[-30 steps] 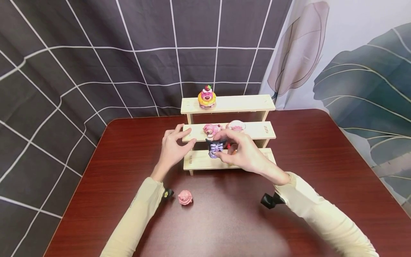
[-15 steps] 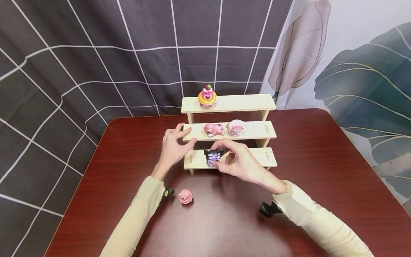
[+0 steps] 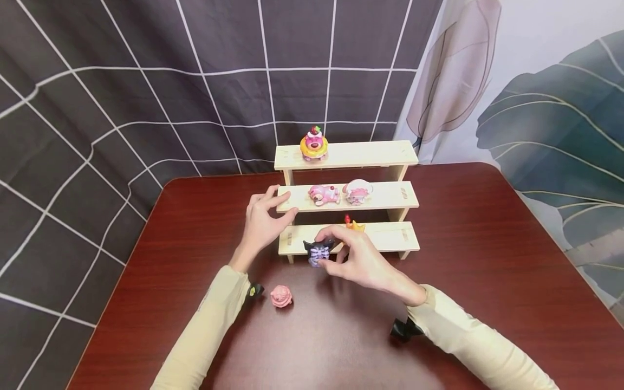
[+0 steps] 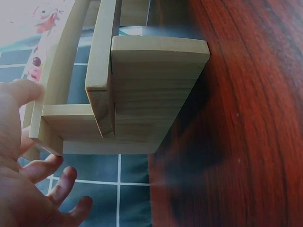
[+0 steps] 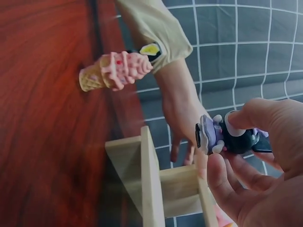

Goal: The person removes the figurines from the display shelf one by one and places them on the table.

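My right hand [image 3: 363,262] pinches a small figurine [image 3: 319,253] with a black eared hood and a purple bow, in front of the lowest shelf. In the right wrist view, the figurine [image 5: 222,135] lies between thumb and fingers. My left hand [image 3: 263,225] grips the left end of the middle board of a pale three-tier wooden display shelf [image 3: 375,154]. Its fingers show around that board's end in the left wrist view. A pink ice-cream-cone figurine [image 3: 281,297] stands on the table near my left sleeve; its waffle cone shows in the right wrist view.
On the top board sits a pink bear figurine with a yellow ring [image 3: 314,144]. The middle board bears a lying pink bear figurine [image 3: 324,195] and a pink-and-white figurine [image 3: 357,192]. A yellow-orange figurine [image 3: 358,226], partly hidden, stands on the lowest board.
My right hand has brought the black-and-purple figurine down and toward me, from before the middle board to the lowest board's front edge. The left hand stays on the shelf.
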Available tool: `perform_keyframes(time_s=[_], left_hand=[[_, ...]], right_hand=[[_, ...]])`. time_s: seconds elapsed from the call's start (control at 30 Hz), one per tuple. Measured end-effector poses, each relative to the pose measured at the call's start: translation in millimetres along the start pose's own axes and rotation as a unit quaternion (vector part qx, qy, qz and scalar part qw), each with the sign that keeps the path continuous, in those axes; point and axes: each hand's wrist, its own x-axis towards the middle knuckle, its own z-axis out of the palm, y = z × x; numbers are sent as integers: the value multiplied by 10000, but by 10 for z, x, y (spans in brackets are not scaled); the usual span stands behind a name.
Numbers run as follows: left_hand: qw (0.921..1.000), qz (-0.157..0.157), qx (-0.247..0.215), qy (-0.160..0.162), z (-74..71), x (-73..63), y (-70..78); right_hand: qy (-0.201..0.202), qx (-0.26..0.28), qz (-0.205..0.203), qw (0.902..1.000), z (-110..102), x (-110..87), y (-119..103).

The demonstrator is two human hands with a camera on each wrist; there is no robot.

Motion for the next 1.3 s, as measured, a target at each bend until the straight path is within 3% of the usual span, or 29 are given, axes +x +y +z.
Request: perform_keyframes(time_s=[0.6, 1.3], left_hand=[[9999, -85, -63, -64, -18, 1, 17], [9999, -72, -108, -62, -23, -2, 21]], right_hand=[[-97, 18, -118, 9999, 227, -206, 111], [-427, 176, 130, 9988, 459, -382, 209]])
